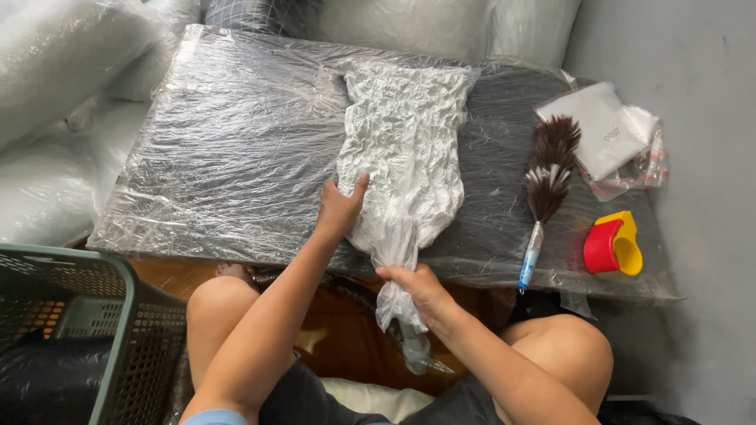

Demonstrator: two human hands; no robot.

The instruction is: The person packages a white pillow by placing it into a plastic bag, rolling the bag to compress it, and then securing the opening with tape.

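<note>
A crinkled white plastic bag with soft filling (405, 149) lies lengthwise on a dark board wrapped in clear film (236, 149). My left hand (340, 206) presses on the bag's lower left side, thumb up on the plastic. My right hand (416, 285) is closed around the bag's gathered, twisted neck at the board's near edge. The tail of the neck hangs down below my right hand between my knees.
A brown feather duster with a pale handle (545, 189) lies right of the bag. A red and yellow tape dispenser (613, 245) and folded white packets (606, 130) sit at the right. A green mesh basket (110, 330) stands at my left. White wrapped bundles (63, 71) surround the board.
</note>
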